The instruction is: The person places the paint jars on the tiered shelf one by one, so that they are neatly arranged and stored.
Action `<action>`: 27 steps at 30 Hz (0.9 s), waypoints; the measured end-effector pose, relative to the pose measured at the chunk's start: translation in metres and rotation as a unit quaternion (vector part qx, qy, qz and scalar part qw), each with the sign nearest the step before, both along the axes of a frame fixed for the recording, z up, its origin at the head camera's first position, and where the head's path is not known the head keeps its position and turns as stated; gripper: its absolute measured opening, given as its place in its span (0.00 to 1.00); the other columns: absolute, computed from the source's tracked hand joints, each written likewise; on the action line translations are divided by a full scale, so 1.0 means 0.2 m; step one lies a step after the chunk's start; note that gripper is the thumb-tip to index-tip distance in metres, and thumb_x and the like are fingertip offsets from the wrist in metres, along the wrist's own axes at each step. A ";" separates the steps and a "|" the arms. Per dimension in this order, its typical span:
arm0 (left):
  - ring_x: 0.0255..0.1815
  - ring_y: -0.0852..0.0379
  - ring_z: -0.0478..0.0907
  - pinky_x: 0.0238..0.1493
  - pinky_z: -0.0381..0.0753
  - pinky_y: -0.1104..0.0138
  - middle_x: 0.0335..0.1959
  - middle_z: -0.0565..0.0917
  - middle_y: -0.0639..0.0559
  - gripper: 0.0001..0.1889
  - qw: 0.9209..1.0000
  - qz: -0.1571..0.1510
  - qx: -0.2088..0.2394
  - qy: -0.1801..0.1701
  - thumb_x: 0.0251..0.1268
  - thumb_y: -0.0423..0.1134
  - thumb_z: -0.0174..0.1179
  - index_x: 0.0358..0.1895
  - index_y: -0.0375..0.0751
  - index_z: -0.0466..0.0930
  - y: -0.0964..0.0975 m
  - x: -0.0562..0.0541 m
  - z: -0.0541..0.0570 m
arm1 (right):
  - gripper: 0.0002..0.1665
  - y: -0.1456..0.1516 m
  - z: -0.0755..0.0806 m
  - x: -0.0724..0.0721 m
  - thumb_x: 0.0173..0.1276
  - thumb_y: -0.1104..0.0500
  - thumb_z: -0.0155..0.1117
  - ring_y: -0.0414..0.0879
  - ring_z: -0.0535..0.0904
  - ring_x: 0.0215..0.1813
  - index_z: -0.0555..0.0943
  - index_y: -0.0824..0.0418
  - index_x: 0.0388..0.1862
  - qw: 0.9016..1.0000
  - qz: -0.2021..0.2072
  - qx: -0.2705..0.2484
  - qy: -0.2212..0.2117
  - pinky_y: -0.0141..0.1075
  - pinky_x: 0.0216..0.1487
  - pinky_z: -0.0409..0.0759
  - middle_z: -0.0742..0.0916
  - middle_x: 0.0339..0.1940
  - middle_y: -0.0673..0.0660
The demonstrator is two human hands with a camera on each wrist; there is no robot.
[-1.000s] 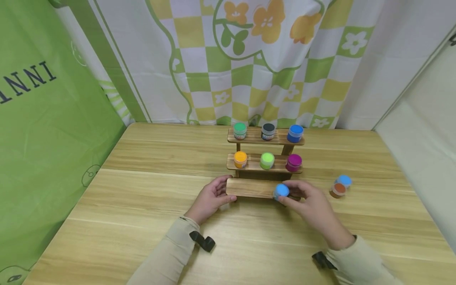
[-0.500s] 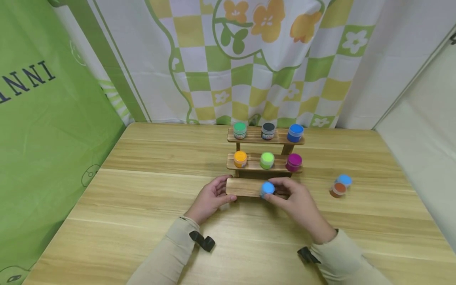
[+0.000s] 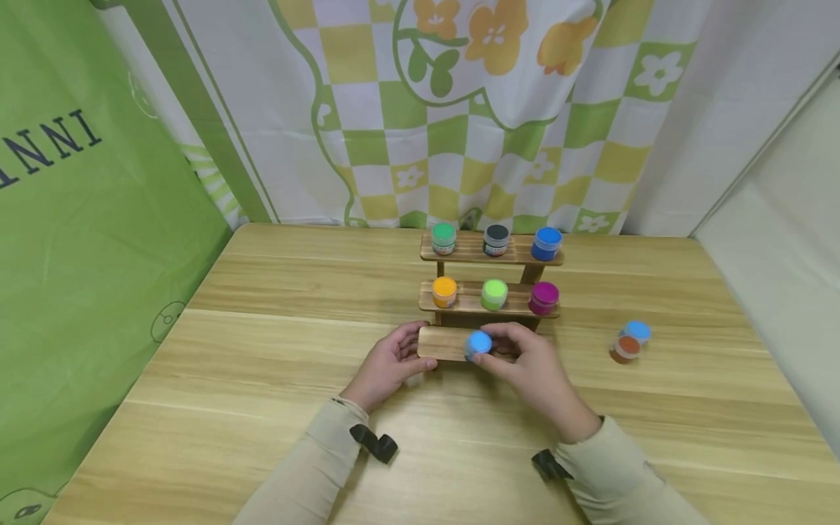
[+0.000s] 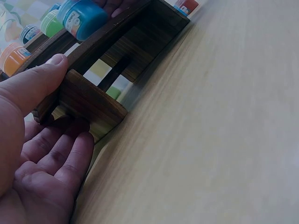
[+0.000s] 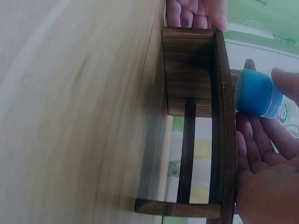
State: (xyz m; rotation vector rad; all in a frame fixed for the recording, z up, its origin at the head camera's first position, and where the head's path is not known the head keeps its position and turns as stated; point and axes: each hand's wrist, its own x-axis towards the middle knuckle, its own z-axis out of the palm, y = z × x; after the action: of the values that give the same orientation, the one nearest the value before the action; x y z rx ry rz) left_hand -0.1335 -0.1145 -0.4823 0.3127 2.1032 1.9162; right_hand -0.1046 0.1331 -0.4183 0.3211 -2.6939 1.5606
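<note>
A tiered wooden display stand (image 3: pixel 440 344) with three steps is on the table. My left hand (image 3: pixel 387 366) grips the left end of its lowest step; in the left wrist view the thumb (image 4: pixel 49 70) lies against the step's edge, fingers below. My right hand (image 3: pixel 537 373) pinches a small light-blue paint jar (image 3: pixel 478 345) between thumb and fingers, upright on the lowest step, near its middle. In the right wrist view that jar (image 5: pixel 256 93) stands at the step's surface. The middle step bears orange (image 3: pixel 444 292), lime-green (image 3: pixel 494 294) and purple (image 3: pixel 544 297) jars.
On the top step stand green (image 3: pixel 443 238), black (image 3: pixel 496 240) and dark-blue (image 3: pixel 547 243) jars. Right of the stand, a brown-red jar (image 3: pixel 625 349) and another light-blue jar (image 3: pixel 637 332) sit close together on the table (image 3: pixel 295 277). A patterned curtain (image 3: pixel 446 146) hangs behind.
My right hand has moved left along the lowest step with the light-blue paint jar, from near the right end to about the middle. The left hand has kept its place.
</note>
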 end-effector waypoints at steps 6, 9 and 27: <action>0.64 0.46 0.77 0.62 0.80 0.63 0.67 0.76 0.41 0.36 1.000 0.000 0.003 0.003 0.61 0.34 0.71 0.72 0.39 0.67 0.00 0.00 0.00 | 0.23 -0.03 0.00 -0.02 0.62 0.61 0.76 0.50 0.84 0.46 0.82 0.64 0.55 1.000 0.005 0.004 -0.009 0.42 0.50 0.86 0.87 0.47 0.58; 0.64 0.46 0.77 0.62 0.80 0.63 0.67 0.76 0.41 0.36 1.000 -0.001 0.003 0.003 0.62 0.34 0.71 0.72 0.39 0.67 0.00 0.00 0.00 | 0.22 -0.05 0.00 -0.02 0.62 0.61 0.76 0.51 0.84 0.46 0.82 0.64 0.54 1.000 0.006 -0.001 -0.013 0.44 0.50 0.86 0.87 0.47 0.58; 0.66 0.47 0.76 0.64 0.78 0.63 0.68 0.76 0.42 0.36 1.000 -0.004 0.006 0.001 0.62 0.35 0.71 0.73 0.39 0.66 -0.01 0.00 0.00 | 0.23 -0.14 -0.01 -0.06 0.60 0.61 0.78 0.48 0.84 0.46 0.83 0.62 0.53 1.000 0.020 -0.013 -0.016 0.38 0.49 0.86 0.87 0.48 0.56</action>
State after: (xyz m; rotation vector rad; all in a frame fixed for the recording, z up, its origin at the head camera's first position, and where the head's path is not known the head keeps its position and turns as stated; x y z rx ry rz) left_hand -0.1329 -0.1157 -0.4816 0.3259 2.0887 1.9249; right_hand -0.1165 0.1044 -0.4196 0.3549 -2.7042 1.6228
